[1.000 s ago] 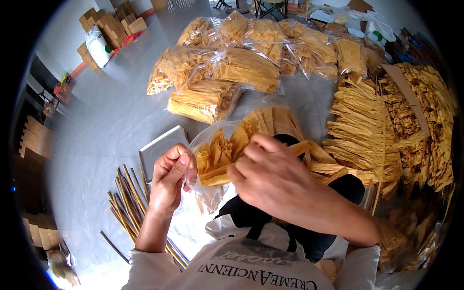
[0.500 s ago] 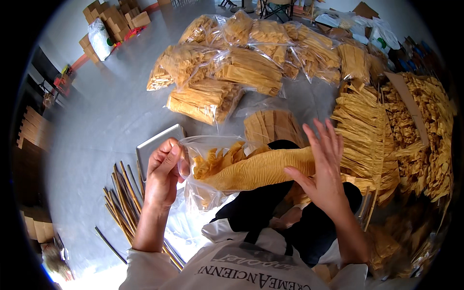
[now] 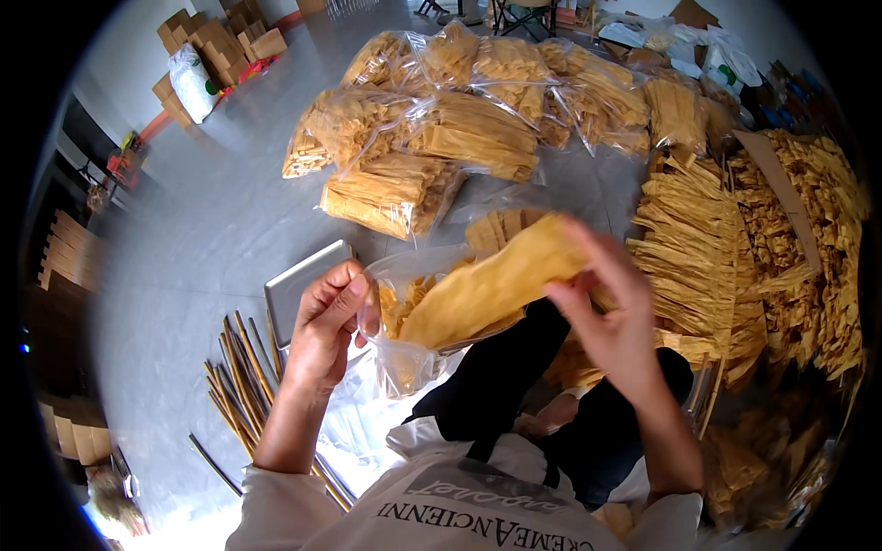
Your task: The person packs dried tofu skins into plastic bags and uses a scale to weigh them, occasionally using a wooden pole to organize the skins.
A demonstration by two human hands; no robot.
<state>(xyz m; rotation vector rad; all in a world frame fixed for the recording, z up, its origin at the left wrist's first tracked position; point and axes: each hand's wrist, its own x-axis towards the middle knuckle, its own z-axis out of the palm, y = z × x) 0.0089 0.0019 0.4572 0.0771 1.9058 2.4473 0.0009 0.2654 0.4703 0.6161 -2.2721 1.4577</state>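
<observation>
My left hand (image 3: pixel 335 317) pinches the rim of a clear plastic bag (image 3: pixel 400 363), which holds crumpled yellow dried pieces (image 3: pixel 390 303). My right hand (image 3: pixel 602 312) grips the right end of a long, flat, yellow dried sheet (image 3: pixel 482 275), its other end at the bag's mouth. The hand is slightly blurred. Behind them a clear bag of folded tan strips (image 3: pixel 501 220) is partly hidden. Below, my legs in black trousers (image 3: pixel 478 367) are bent.
Several packed bags of yellow strips (image 3: pixel 386 193) lie ahead. Stacked dried sheets (image 3: pixel 689 248) stand at the right. A metal tray (image 3: pixel 303 257) and several sticks (image 3: pixel 239 395) lie at the left. Cardboard boxes (image 3: pixel 220 46) and a white sack (image 3: pixel 191 87) are farther back.
My right hand has moved right from the bag, opened, then closed on the sheet's end and lifted it, tilting it up toward the right. My left hand stays on the bag.
</observation>
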